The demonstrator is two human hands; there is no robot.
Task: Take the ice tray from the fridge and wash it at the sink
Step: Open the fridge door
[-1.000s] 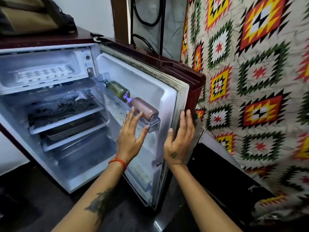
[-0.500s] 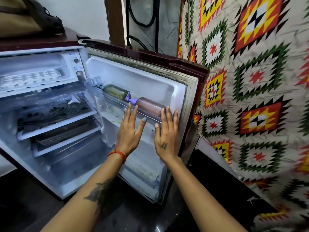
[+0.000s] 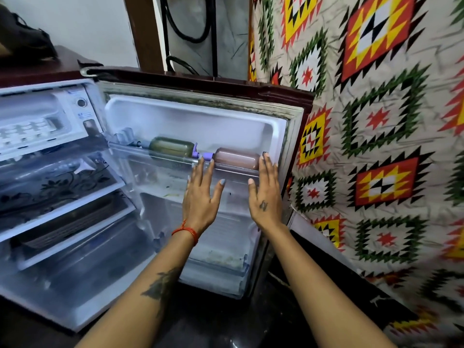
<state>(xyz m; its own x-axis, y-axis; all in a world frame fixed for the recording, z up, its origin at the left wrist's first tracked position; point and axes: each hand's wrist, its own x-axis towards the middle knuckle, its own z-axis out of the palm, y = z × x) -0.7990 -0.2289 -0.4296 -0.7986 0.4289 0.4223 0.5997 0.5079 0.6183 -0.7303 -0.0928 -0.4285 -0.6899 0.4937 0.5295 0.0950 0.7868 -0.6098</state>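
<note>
Both hands, left hand (image 3: 200, 197) and right hand (image 3: 266, 194), fingers wide, empty, flat on fridge door (image 3: 200, 121); pushing risks jolting 2 bottles (image 3: 173, 146) off door shelf; ice tray (image 3: 27, 129) untouched.

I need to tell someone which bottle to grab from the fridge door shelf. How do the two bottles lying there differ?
The green bottle holds an olive-green liquid; the brown bottle holds a reddish-brown one. The green bottle lies nearer the hinge side, clear of both hands; the brown bottle lies nearer the door's outer edge, right by the fingertips of the left hand and right hand. Both lie on their sides and have purple caps.
</note>
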